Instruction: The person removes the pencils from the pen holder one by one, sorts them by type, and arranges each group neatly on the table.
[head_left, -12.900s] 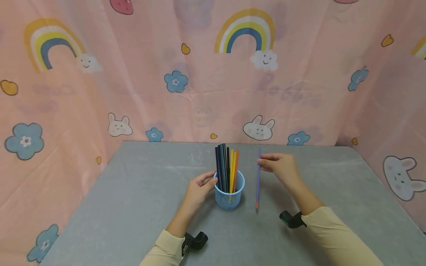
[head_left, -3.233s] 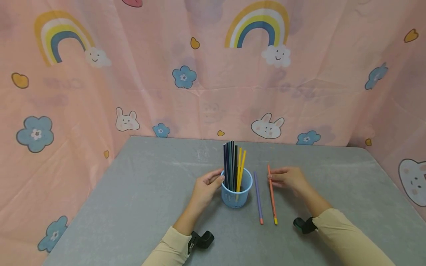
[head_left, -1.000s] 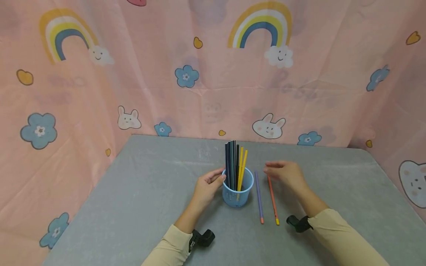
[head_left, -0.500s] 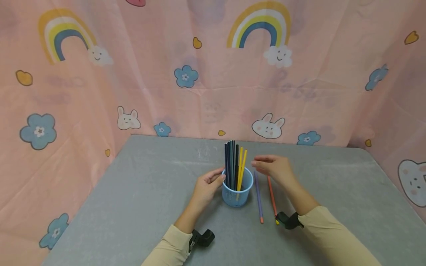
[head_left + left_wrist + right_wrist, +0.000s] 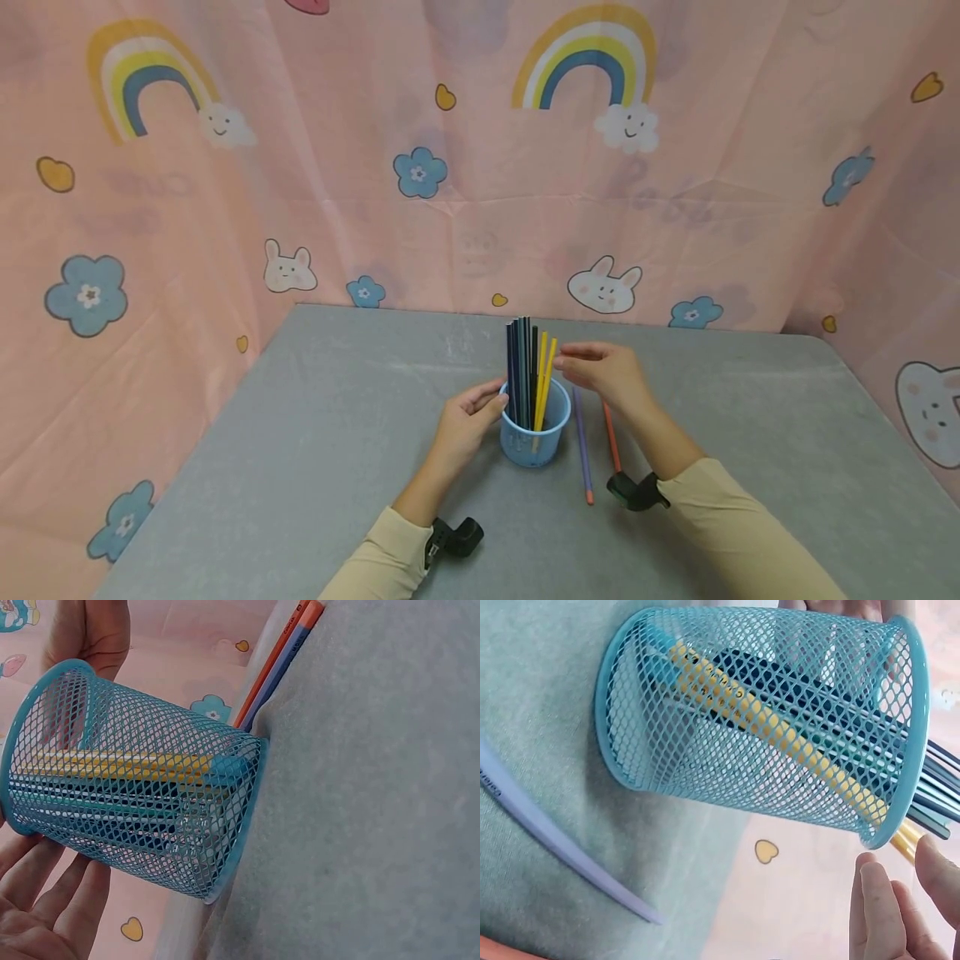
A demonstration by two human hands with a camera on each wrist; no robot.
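Observation:
A light blue mesh pencil cup [image 5: 529, 450] stands upright on the table. My left hand [image 5: 461, 427] holds its rim from the left, thumb at the front. Several dark pencils [image 5: 519, 367] lean inside, with two yellow pencils [image 5: 548, 367] on their right. My right hand [image 5: 611, 377] hovers just right of the yellow pencils' upper ends, thumb and fingers apart. In the right wrist view, its thumb [image 5: 936, 874] comes right up to a yellow pencil above the rim. A purple pencil [image 5: 582, 454] and an orange pencil [image 5: 611, 437] lie side by side right of the cup.
The grey table [image 5: 360, 467] ends at a pink patterned curtain [image 5: 480, 200] behind and at the sides. A black wrist camera [image 5: 637, 492] on the right arm covers the orange pencil's near end. Another wrist camera [image 5: 457, 537] sits on the left wrist.
Earlier, the right hand set down the purple pencil, then the orange one beside it. Since letting go, it has moved left over them to the yellow pencils. The left hand stays on the cup.

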